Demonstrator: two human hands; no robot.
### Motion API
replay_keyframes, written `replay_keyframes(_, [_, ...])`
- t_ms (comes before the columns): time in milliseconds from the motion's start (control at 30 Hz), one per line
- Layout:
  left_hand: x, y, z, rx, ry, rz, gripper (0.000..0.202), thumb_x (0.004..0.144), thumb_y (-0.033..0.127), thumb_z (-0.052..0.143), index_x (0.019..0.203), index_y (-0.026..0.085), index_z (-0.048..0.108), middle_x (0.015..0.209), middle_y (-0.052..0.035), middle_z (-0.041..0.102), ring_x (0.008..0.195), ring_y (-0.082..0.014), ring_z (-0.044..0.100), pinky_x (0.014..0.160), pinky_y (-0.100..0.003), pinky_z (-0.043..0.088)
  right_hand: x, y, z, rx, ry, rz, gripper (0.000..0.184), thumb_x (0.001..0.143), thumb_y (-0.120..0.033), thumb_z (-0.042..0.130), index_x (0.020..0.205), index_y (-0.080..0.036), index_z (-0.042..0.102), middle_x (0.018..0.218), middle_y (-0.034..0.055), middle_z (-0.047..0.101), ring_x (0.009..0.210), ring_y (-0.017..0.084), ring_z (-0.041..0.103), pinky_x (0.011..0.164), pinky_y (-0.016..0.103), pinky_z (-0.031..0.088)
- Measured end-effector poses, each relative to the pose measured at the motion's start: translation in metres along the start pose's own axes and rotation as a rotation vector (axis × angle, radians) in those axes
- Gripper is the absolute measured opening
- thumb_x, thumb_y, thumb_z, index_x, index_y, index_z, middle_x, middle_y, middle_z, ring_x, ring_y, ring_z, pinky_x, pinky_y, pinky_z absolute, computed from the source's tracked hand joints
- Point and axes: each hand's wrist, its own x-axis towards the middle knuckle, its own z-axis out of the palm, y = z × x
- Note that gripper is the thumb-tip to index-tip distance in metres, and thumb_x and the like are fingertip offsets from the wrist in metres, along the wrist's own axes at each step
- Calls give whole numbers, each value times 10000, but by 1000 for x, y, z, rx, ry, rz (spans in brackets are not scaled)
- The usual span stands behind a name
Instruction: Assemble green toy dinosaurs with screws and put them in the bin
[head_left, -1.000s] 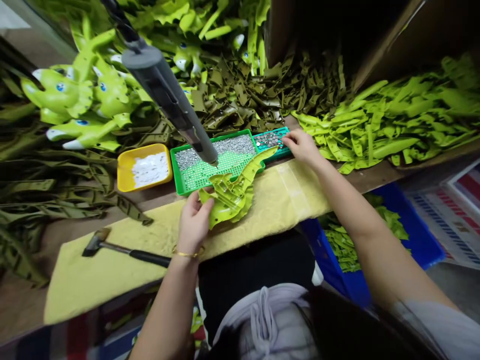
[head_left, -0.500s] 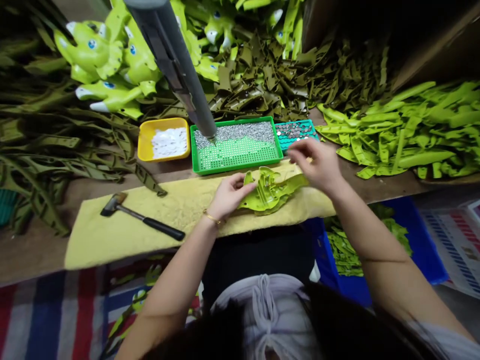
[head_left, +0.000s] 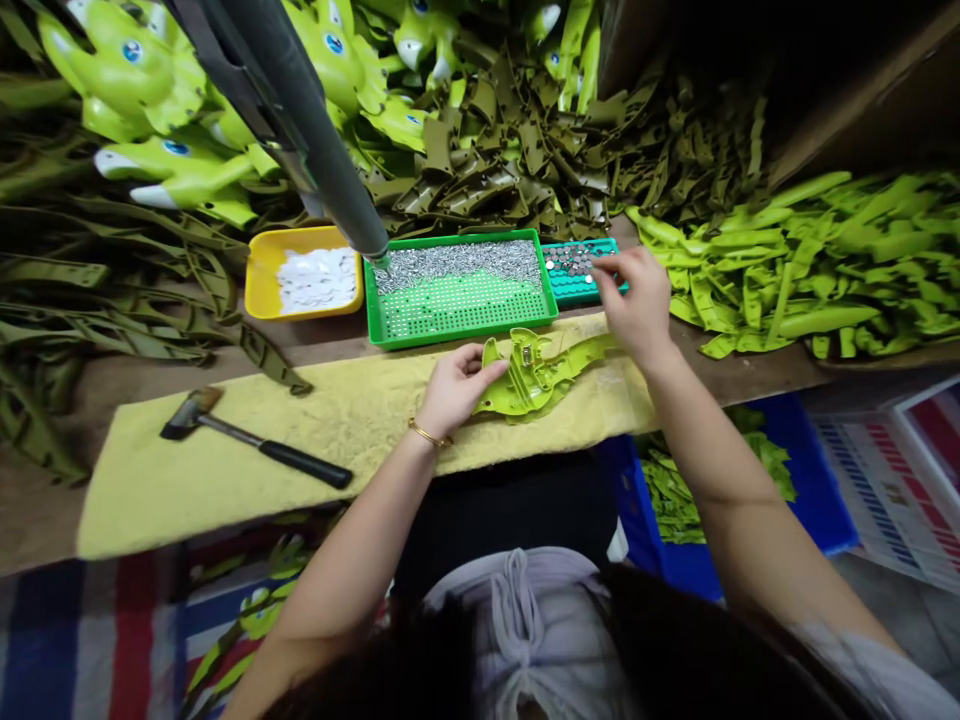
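Note:
A lime-green plastic toy shell [head_left: 536, 375] lies open side up on the yellow cloth pad [head_left: 345, 430]. My left hand [head_left: 454, 388] grips its left edge with curled fingers. My right hand [head_left: 634, 300] reaches over the small teal tray [head_left: 574, 285] of small round metal pieces, fingertips down on them; whether it holds one is hidden. A green tray [head_left: 459, 300] half full of small silver screws sits just behind the shell.
A grey hanging power screwdriver [head_left: 315, 150] slants down to the green tray's left corner. A yellow tray [head_left: 262, 285] holds white bits. A hammer [head_left: 255, 445] lies on the pad's left. Heaps of olive and lime plastic parts surround the bench. A blue bin [head_left: 817, 500] stands at the lower right.
My right hand came from the teal tray to the shell, then went back to the teal tray. The shell was laid flatter on the pad under my left hand.

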Motion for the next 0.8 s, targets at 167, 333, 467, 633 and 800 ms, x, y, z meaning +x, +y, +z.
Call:
replay_keyframes(167, [-1,0,-1,-10,-6,-18,446,619,472,837,871,144,670,863,-55,748,754,-174,692,731,-303,571,27,39,18,-94,-286,193,192,883,-269,561,970,-196,716,1025,107,667,988,254,577,890,428,415])
replay_keyframes(333, [0,-1,-1,4,5,-37,480,595,471,845,892,135,672,864,-61,746,769,-184,692,742,-317,569,6,6,0,32,-138,151,180,909,-302,522,913,-180,654,954,102,690,858,199,591,824,371,451])
replay_keyframes(467, [0,-1,0,5,7,-27,485,597,468,841,906,138,665,855,-52,734,780,-187,686,743,-319,561,-23,-41,-11,191,-187,-167,191,933,-346,516,915,-223,660,979,53,706,923,172,615,843,345,458])
replay_keyframes(633, [-1,0,2,10,8,-26,495,610,490,824,913,133,663,858,-62,728,762,-191,679,728,-325,560,-49,-57,6,57,-152,-324,170,917,-298,545,883,-238,700,990,61,705,935,204,601,816,377,421])
replay_keyframes(800, [-4,0,2,21,17,17,442,644,463,800,910,134,669,854,-56,731,749,-174,671,722,-307,553,-56,-55,10,22,-99,-398,192,928,-266,521,903,-228,708,969,60,721,932,199,603,833,375,409])
